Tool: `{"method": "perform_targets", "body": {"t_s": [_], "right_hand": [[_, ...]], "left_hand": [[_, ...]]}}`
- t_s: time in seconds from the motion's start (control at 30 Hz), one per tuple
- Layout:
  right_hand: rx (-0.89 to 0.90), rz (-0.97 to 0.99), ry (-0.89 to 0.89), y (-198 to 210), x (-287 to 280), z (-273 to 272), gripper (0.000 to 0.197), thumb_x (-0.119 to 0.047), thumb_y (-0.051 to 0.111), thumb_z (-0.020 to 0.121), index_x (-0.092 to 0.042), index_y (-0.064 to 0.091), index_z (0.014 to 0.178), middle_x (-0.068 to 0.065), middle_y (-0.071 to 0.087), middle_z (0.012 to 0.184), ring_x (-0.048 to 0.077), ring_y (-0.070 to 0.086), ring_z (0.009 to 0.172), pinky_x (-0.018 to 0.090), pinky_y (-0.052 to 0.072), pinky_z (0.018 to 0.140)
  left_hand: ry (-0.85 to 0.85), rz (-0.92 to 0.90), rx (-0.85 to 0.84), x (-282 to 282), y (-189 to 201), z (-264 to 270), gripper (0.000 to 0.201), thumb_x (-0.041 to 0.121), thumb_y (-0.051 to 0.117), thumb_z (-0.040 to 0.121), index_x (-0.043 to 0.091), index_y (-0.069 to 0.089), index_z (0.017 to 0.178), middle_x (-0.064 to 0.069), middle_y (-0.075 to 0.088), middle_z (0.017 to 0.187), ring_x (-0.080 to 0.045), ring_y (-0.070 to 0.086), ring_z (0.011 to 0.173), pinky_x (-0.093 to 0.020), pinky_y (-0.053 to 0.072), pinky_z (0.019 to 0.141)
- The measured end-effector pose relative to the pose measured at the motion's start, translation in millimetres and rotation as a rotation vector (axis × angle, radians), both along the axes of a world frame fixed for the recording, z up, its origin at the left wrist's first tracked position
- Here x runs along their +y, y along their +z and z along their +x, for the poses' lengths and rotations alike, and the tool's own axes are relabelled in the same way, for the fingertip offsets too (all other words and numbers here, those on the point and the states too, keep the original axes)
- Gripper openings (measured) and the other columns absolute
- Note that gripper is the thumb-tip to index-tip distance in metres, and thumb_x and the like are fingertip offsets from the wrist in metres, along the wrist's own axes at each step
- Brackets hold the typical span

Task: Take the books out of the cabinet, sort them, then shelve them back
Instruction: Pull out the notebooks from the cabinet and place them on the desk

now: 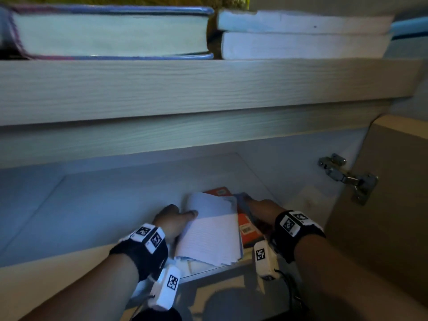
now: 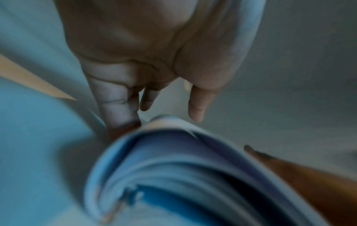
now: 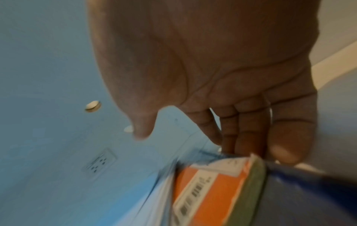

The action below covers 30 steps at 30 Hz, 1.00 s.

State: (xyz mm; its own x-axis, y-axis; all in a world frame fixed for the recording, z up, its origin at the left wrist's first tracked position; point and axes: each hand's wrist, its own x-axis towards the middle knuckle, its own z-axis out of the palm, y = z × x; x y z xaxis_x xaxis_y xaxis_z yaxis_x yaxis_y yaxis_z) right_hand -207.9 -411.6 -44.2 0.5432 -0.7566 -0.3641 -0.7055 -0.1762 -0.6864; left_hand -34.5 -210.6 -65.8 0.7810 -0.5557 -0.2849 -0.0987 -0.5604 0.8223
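Observation:
In the open lower cabinet compartment (image 1: 115,205) lies a small stack of books. On top is an open lined notebook (image 1: 212,230), its pages curled and blurred in the left wrist view (image 2: 173,160). My left hand (image 1: 176,217) holds its left edge, thumb on the page and fingers (image 2: 117,105) tucked under the sheets. An orange book (image 1: 246,229) with a barcode label (image 3: 195,191) lies beneath. My right hand (image 1: 259,208) reaches along the stack's right side, fingers (image 3: 249,134) straight against the far edge of a blue cover (image 1: 242,196), thumb held apart.
On the shelf above lie a thick blue-covered book (image 1: 111,33) and two white paperbacks (image 1: 301,34) stacked flat. The wooden shelf front (image 1: 208,89) overhangs the compartment. The cabinet door (image 1: 389,216) stands open at the right on a metal hinge (image 1: 347,177).

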Motion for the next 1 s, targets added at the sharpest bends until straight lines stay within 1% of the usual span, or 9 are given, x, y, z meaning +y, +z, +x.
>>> {"method": "perform_targets", "body": {"t_s": [0.13,0.2,0.3,0.4,0.53,0.63,0.7,0.83,1.0], "right_hand": [[-0.098,0.091,0.020,-14,30,1,0.099,-0.087,0.075,0.053,-0.007,0.071,0.111,0.008,0.074,0.109,0.029,0.073,0.095,0.042,0.062,0.082],[-0.103,0.088,0.079,-17,34,5,0.092,-0.075,0.076,0.069,-0.004,0.064,0.125,0.004,0.067,0.121,0.024,0.067,0.102,0.035,0.057,0.085],[-0.072,0.099,0.127,-21,46,6,0.068,-0.064,0.072,0.082,-0.005,0.067,0.115,0.010,0.068,0.114,0.022,0.061,0.089,0.031,0.049,0.074],[-0.104,0.138,0.135,-27,54,-3,0.063,-0.075,0.075,0.068,-0.015,0.069,0.085,0.004,0.071,0.086,0.016,0.065,0.072,0.026,0.051,0.062],[-0.370,0.526,0.076,1,84,-32,0.055,-0.046,0.083,0.081,-0.008,0.071,0.119,0.012,0.078,0.112,0.032,0.075,0.102,0.049,0.058,0.095],[-0.446,0.735,0.068,41,118,-62,0.050,-0.028,0.080,0.088,-0.004,0.065,0.129,0.019,0.072,0.123,0.039,0.070,0.112,0.056,0.054,0.099],[-0.431,0.758,0.035,76,141,-84,0.049,-0.026,0.080,0.087,-0.007,0.065,0.130,0.015,0.074,0.120,0.035,0.072,0.109,0.049,0.059,0.092],[-0.334,0.785,0.033,182,193,-143,0.046,-0.019,0.080,0.086,0.002,0.065,0.125,0.015,0.078,0.104,0.028,0.078,0.092,0.036,0.063,0.075],[-0.345,0.720,0.047,304,226,-197,0.030,-0.003,0.073,0.090,0.013,0.066,0.114,0.000,0.080,0.074,0.008,0.075,0.064,0.016,0.054,0.054]], "left_hand": [[0.091,-0.224,0.345,2,-2,2,0.033,0.026,0.077,0.082,0.000,0.057,0.086,-0.009,0.052,0.050,-0.021,0.049,0.037,-0.025,0.044,0.044],[0.063,-0.267,0.435,5,-2,1,0.048,0.028,0.086,0.069,-0.004,0.064,0.097,-0.018,0.073,0.073,-0.032,0.072,0.061,-0.043,0.061,0.061],[0.013,-0.325,0.479,13,2,-7,0.056,0.028,0.087,0.068,0.000,0.068,0.113,-0.023,0.075,0.103,-0.041,0.073,0.092,-0.058,0.056,0.090],[-0.005,-0.356,0.461,20,19,-29,0.048,0.011,0.083,0.074,0.005,0.065,0.118,-0.024,0.074,0.107,-0.044,0.072,0.097,-0.063,0.055,0.088],[0.012,-0.403,0.524,44,51,-59,0.047,0.003,0.077,0.075,-0.002,0.066,0.121,-0.025,0.073,0.109,-0.039,0.074,0.094,-0.046,0.061,0.079],[0.051,-0.428,0.582,75,96,-95,0.039,-0.003,0.073,0.082,0.006,0.063,0.119,-0.001,0.080,0.086,-0.012,0.077,0.076,-0.023,0.058,0.058],[0.072,-0.428,0.645,100,129,-120,0.042,0.003,0.080,0.077,0.014,0.064,0.114,0.005,0.079,0.080,-0.006,0.075,0.072,-0.026,0.058,0.062],[0.185,-0.335,0.735,160,189,-177,0.074,0.028,0.096,0.049,0.007,0.072,0.116,-0.016,0.076,0.111,-0.036,0.069,0.108,-0.057,0.045,0.107],[0.266,-0.355,0.675,194,274,-232,0.072,0.026,0.094,0.042,-0.006,0.073,0.103,-0.031,0.072,0.106,-0.047,0.069,0.102,-0.064,0.046,0.103]]}}
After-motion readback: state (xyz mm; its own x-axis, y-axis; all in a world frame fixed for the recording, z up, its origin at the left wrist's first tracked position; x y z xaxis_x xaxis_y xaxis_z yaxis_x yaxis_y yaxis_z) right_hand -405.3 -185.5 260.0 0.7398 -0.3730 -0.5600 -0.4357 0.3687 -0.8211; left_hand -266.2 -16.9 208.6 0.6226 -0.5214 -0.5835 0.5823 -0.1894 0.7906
